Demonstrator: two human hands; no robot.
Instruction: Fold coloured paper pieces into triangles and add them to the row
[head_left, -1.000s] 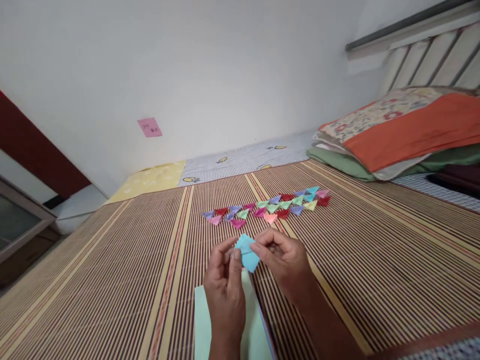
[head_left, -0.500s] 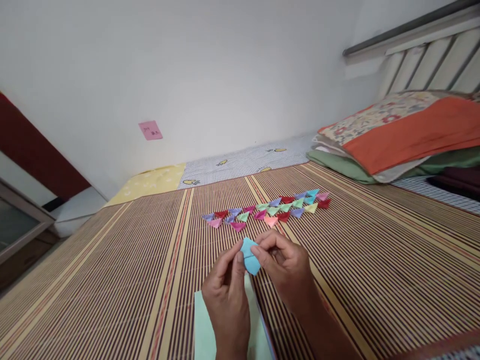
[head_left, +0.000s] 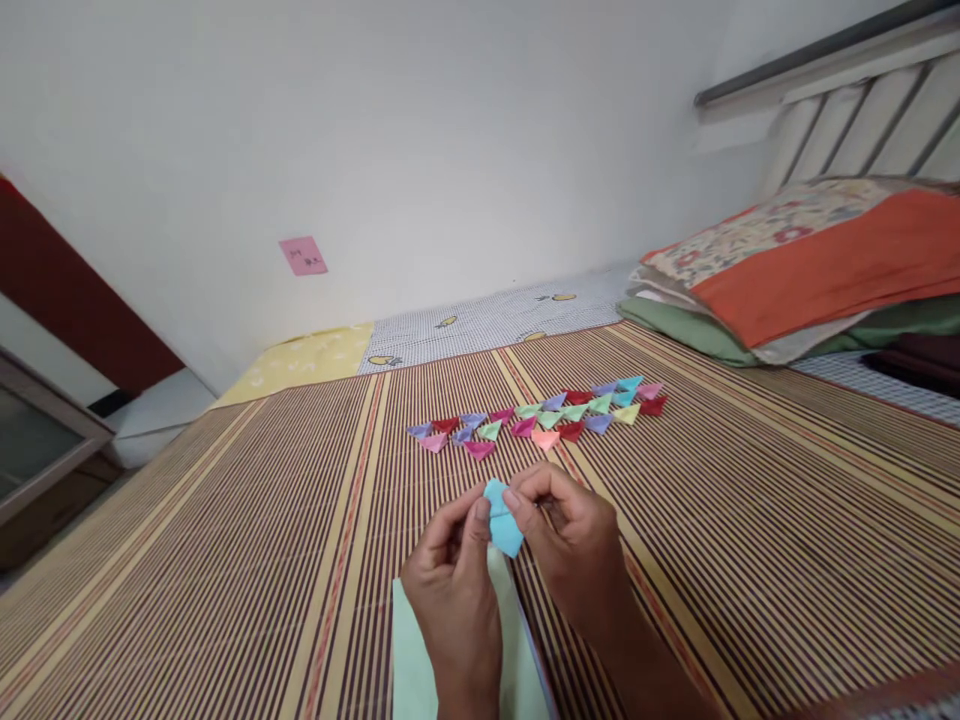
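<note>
A small folded piece of light blue paper [head_left: 505,532] is pinched between both hands, above the striped mat. My left hand [head_left: 456,575] grips its left edge between thumb and fingers. On the opposite edge, my right hand [head_left: 574,535] holds it with the thumb on top and the fingers curled behind. Beneath the hands lies a pale green sheet of paper [head_left: 414,650], partly covered by my left hand and wrist. Beyond the hands, several folded paper triangles [head_left: 547,418] in pink, red, green, purple, yellow and blue lie in slanting rows.
The striped mat [head_left: 225,560] spreads over the bed. A cushion with an orange band [head_left: 840,270] rests on folded green cloth [head_left: 682,325] at the right, below a radiator [head_left: 862,130]. A pink note [head_left: 303,256] is stuck on the white wall [head_left: 480,150].
The blue paper's upper part looks slightly more folded or bent over between the fingers. Both hands keep their pinch on it in nearly the same place, and the view has shifted slightly.
</note>
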